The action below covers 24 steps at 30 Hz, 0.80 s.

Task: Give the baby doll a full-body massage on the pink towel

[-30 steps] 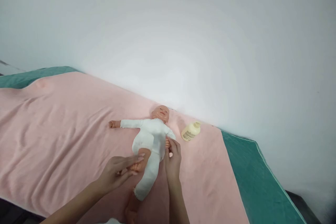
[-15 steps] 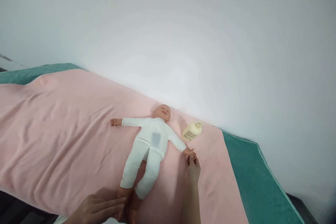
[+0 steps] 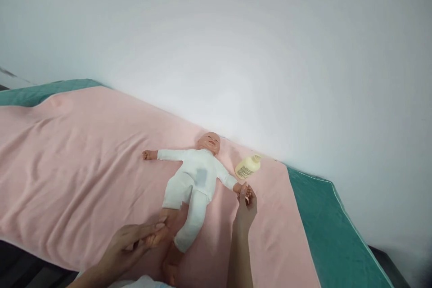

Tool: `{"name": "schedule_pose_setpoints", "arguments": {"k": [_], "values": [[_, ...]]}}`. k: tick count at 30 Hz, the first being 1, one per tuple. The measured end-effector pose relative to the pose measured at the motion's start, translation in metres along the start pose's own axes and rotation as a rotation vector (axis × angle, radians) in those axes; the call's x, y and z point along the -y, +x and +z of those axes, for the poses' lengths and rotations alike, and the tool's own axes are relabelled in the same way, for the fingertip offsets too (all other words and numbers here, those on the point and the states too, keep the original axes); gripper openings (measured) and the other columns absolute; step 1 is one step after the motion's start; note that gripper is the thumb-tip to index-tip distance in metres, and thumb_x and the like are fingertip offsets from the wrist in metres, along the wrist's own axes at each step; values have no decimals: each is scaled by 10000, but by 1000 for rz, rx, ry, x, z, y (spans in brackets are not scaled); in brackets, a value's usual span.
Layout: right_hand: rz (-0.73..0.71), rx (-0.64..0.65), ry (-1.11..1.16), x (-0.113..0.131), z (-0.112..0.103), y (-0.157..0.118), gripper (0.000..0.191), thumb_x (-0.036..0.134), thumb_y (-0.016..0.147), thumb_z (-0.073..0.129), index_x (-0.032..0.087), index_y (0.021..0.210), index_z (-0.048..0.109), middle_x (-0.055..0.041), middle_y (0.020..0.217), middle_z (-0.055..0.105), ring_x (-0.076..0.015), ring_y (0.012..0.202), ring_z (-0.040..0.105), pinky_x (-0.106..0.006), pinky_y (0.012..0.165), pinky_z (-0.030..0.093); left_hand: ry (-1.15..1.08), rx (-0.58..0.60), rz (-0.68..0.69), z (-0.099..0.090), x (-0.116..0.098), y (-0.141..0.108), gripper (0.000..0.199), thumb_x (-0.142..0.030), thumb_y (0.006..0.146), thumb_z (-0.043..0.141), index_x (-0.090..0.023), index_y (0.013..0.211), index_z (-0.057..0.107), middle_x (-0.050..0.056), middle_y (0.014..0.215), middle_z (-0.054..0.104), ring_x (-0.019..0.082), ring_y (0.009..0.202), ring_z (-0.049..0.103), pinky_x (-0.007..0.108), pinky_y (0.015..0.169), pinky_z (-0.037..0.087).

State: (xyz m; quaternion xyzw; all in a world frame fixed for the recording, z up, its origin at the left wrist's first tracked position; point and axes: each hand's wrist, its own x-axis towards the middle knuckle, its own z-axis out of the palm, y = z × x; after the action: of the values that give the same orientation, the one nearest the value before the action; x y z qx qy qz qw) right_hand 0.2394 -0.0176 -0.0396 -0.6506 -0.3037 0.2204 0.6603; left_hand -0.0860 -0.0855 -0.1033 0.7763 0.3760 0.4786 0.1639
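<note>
Tan and smooth, one foot of the doll (image 3: 200,189) is pinched in the left hand (image 3: 126,245), at lower left. The right hand (image 3: 247,202) pinches its small fist. The doll's soft white body lies low mid-frame on a wrinkly pink blanket (image 3: 87,157). Beyond sits a round yellow bottle (image 3: 248,167), its inside hidden, then a white wall (image 3: 216,45).

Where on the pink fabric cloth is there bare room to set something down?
Bare: the wrinkled stretch of pink fabric cloth left of the bald, white-bodied doll, and the strip between the right hand and the green fabric. Crowded: near the left hand, which holds the doll's foot, and near the pale yellow bottle, beside the doll's hand that the right hand holds.
</note>
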Motion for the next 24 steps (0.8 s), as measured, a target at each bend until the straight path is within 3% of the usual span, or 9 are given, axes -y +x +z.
{"name": "schedule_pose_setpoints", "arguments": {"k": [3,6,9,12,15,18,22,24], "values": [[-112,67,-98,19,21,-17,429,436,832,626,180,1176,603,-76,1089,637,-206,902,619,-327,765,533,-153,-19,-127,4,-4,33,335,-232,852,629,-243,1187,632,45,1110,711,181,933,707,199,709,581],[-380,318,-204,20,39,-34,321,352,884,554,214,1162,636,-83,1141,595,-205,969,606,-331,804,536,-248,-59,-253,14,-7,65,311,-257,851,624,-197,1154,659,78,1133,700,159,735,707,221,606,570],[-577,515,-282,9,52,-48,320,277,923,484,258,1209,626,-87,1170,569,-201,1073,583,-344,904,517,-275,-81,-305,26,-9,89,315,-273,836,637,-165,1129,676,69,954,748,103,517,595,208,480,489],[-649,586,-339,0,57,-54,360,221,936,437,268,1253,599,-92,1179,564,-192,1091,585,-334,930,510,-320,-69,-330,34,-10,100,335,-287,834,647,-153,1140,672,55,831,749,98,507,569,209,481,462],[-636,572,-341,0,54,-51,358,230,934,439,273,1251,602,-95,1184,564,-198,1111,576,-346,933,509,-322,-63,-284,33,-11,99,323,-282,836,652,-170,1139,670,75,931,749,108,535,605,211,480,474],[-541,493,-288,7,45,-42,329,293,916,487,264,1215,622,-96,1187,572,-209,1088,583,-343,881,531,-296,-17,-130,26,-13,90,330,-254,842,651,-193,1166,646,94,1088,716,128,587,658,207,478,493],[-317,280,-251,12,30,-23,360,373,880,526,213,1190,617,-99,1133,612,-203,928,632,-318,766,540,-192,64,186,18,-13,66,362,-227,865,628,-252,1225,597,74,1117,705,152,690,714,203,529,522],[-199,157,-234,8,21,-11,430,425,858,550,194,1218,592,-96,1077,646,-201,868,647,-319,755,533,-117,98,246,17,-12,48,378,-215,875,617,-293,1243,586,50,1098,714,152,730,724,208,569,540]]}}
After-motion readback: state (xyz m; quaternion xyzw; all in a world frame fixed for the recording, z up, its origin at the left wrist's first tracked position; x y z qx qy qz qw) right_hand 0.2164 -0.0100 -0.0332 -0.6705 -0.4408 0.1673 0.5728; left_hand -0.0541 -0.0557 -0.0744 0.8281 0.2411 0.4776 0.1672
